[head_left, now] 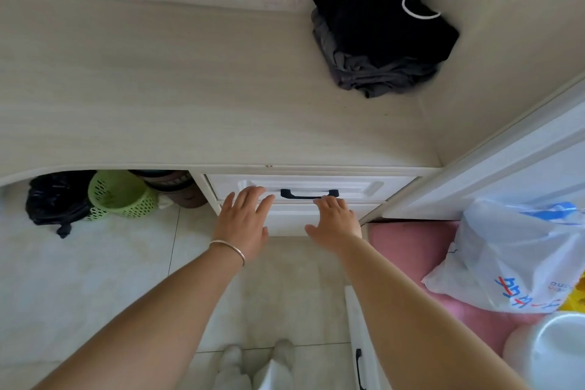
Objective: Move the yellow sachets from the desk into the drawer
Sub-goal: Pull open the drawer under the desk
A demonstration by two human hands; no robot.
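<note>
A white drawer (380, 187) with a black handle (308, 194) sits shut under the pale wooden desk (190, 98). My left hand (243, 222), a thin bangle on its wrist, is spread flat against the drawer fronts left of the handle. My right hand (335, 220) rests just below the handle's right end, fingers curled toward it, holding nothing. No yellow sachets show on the desk.
Folded black and grey clothes (380, 32) with a white cable lie at the desk's back right. Under the desk are a black bag (53, 199) and a green basket (120, 196). At right, a white plastic bag (512, 260) lies on a pink cushion (408, 247), next to a white bowl (554, 355).
</note>
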